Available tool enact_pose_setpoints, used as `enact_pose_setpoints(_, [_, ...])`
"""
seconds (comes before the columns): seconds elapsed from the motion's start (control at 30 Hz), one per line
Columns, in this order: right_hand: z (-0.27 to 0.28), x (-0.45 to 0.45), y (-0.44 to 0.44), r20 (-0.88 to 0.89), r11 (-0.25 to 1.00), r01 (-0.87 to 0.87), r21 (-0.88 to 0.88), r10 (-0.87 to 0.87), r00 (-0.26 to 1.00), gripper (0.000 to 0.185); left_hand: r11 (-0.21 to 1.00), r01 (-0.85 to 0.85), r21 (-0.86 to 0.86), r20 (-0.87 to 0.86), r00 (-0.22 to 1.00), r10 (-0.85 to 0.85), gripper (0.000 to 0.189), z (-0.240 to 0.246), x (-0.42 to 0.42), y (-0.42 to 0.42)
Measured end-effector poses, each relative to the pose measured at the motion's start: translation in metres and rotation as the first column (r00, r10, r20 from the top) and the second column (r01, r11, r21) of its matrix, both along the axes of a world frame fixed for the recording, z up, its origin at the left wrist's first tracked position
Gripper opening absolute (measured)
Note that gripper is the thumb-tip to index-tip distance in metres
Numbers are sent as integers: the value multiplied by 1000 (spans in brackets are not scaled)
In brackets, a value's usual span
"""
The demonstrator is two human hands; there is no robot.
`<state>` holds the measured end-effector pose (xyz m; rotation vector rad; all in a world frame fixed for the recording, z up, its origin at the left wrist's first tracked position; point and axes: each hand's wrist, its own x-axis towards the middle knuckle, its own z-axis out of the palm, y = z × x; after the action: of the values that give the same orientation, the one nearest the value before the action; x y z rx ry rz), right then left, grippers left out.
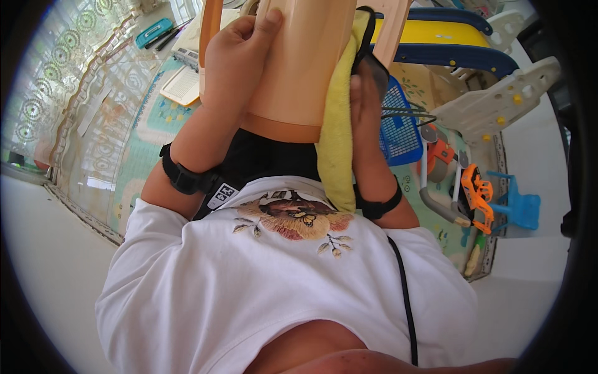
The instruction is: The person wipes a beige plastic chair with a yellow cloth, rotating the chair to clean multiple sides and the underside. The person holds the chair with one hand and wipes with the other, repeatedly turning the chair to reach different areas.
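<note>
A peach-coloured jug, perhaps a vacuum flask, is held up before my torso, with a darker orange band around its base. Its top is cut off by the upper edge of the picture. My left hand grips its left side, thumb laid on the body and fingers curled behind. Against the right side of the jug, my right hand holds a yellow cloth with a dark edging. One end of the cloth hangs down to my white shirt. The fingers of my right hand are partly hidden by the cloth.
At right stand a blue plastic basket, a yellow and blue slide, an orange toy vehicle and a small blue chair. A teal case and pens lie at left. A patterned mat covers the floor.
</note>
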<state>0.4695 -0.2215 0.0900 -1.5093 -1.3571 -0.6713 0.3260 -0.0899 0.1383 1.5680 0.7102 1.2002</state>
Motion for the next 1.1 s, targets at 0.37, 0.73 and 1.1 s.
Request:
enact_pose_setpoints(0.37, [7, 1, -16, -436, 965, -155, -212, 49, 899, 45, 973, 183, 137, -165, 973, -160, 41, -8, -4, -3])
enact_pose_setpoints(0.73, [-12, 59, -25, -785, 920, -352, 172, 344, 515, 53, 476, 315, 821, -428, 891, 150, 29, -54, -51, 64])
enact_pose_setpoints(1.1, [-11, 26, -25, -626, 399, -485, 778, 554, -549, 53, 398, 382, 834, -485, 851, 200, 31, 34, -84, -10])
